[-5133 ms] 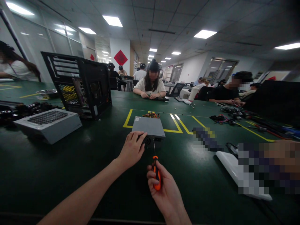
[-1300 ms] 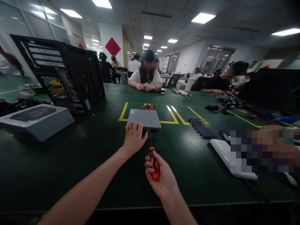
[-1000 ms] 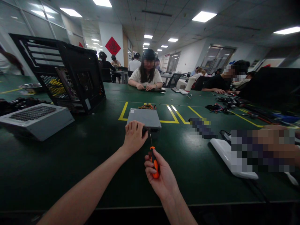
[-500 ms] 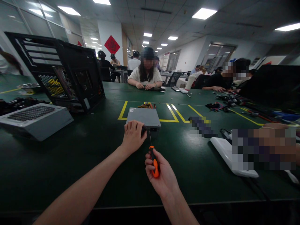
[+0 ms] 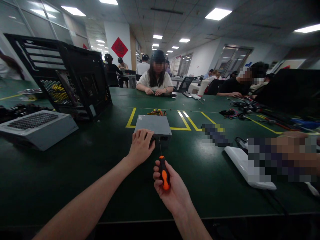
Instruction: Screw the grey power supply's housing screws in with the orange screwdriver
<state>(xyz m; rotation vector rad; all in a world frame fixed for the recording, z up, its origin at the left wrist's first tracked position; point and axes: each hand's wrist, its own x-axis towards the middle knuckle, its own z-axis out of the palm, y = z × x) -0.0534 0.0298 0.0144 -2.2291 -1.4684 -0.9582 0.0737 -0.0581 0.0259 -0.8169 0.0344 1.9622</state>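
A grey metal computer power supply (image 5: 155,124) lies flat on the green table in front of me, its bundle of coloured cables (image 5: 160,113) at the far side. My left hand (image 5: 142,143) curls over its near left edge and grips it; the fingertips are partly hidden. In my right hand (image 5: 166,181) is an orange and black screwdriver (image 5: 164,176), wrapped by the fingers at its handle. The screwdriver's shaft points away from me, and its tip meets the near face of the power supply. Exactly what the tip touches is too small to make out.
To the left stand a black computer case (image 5: 75,76) and another power supply (image 5: 47,130). A white flat device (image 5: 247,166) lies at the right, near a blurred-out hand. Cables and tools (image 5: 240,108) are farther right. Across the table sits a person (image 5: 155,78).
My right hand's fingers have shifted slightly around the screwdriver handle, and the handle has turned a little. My left hand and the power supply stay almost in place.
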